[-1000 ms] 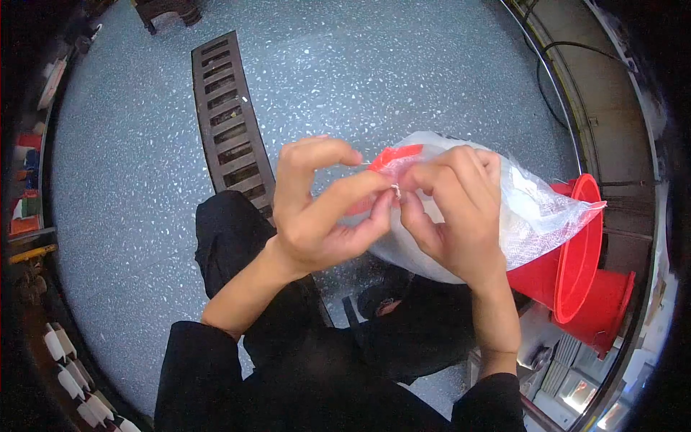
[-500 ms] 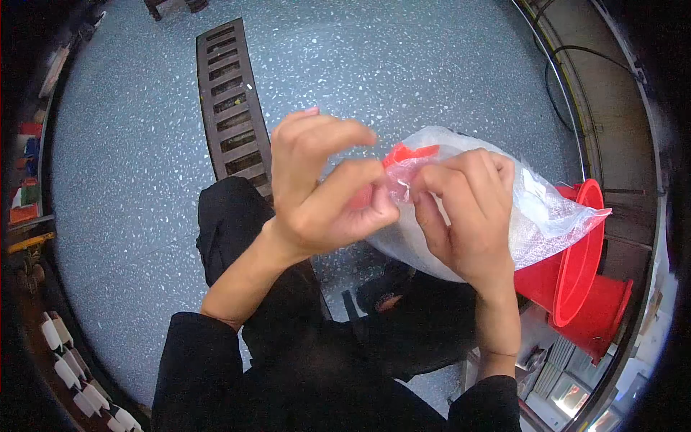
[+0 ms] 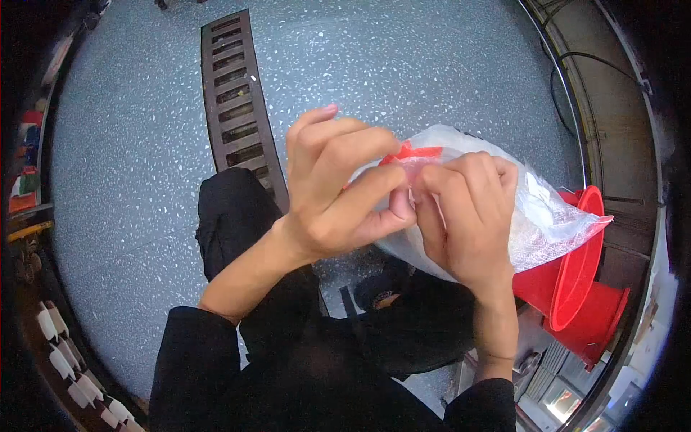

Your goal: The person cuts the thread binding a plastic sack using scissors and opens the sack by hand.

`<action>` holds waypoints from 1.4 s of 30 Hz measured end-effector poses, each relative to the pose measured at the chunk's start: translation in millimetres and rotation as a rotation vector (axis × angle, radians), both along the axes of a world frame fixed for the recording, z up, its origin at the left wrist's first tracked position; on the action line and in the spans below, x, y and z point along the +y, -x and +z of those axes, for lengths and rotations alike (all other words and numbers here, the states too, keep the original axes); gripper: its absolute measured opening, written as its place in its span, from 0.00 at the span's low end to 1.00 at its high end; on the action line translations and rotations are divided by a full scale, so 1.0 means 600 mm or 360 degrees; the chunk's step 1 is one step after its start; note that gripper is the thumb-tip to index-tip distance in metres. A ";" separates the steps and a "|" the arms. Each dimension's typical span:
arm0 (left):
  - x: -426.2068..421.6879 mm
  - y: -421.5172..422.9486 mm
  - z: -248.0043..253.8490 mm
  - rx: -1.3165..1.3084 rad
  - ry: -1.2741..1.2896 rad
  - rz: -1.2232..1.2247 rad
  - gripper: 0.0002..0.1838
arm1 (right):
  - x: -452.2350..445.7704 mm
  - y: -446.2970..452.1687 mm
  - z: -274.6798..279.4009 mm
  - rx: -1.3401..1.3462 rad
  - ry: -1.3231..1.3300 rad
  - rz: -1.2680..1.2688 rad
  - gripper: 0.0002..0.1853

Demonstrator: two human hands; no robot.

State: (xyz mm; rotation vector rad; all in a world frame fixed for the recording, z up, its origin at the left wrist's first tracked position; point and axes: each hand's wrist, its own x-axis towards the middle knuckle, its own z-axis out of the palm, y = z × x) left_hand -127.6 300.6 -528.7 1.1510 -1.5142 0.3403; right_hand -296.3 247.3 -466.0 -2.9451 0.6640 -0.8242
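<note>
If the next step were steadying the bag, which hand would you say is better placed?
Probably the right hand: it is in front of the bag, fingertips near the red strip, while most of the left hand is off to the bag's left.

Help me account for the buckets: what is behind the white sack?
Part of a red bucket: the white sack crosses its mouth with a red-tipped corner. A second red bucket shows beyond it. Anything wholly covered by the sack cannot be seen.
</note>
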 end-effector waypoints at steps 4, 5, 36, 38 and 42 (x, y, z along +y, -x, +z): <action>-0.001 0.000 0.001 0.0003 0.0016 0.0016 0.13 | -0.004 0.002 -0.002 0.0002 0.0040 0.0021 0.12; -0.001 -0.001 0.001 0.0005 0.0007 0.0010 0.13 | -0.004 0.002 -0.002 0.0006 0.0028 0.0024 0.12; -0.004 -0.012 -0.003 -0.0026 0.0045 -0.0207 0.09 | -0.009 0.005 0.015 -0.0074 -0.0321 0.0146 0.16; -0.005 -0.014 -0.003 -0.0040 0.0033 -0.0277 0.10 | -0.010 0.005 0.016 -0.0093 -0.0290 0.0152 0.16; -0.007 -0.017 -0.004 -0.0038 0.0011 -0.0365 0.09 | -0.015 0.010 0.008 -0.0064 -0.0194 0.0180 0.13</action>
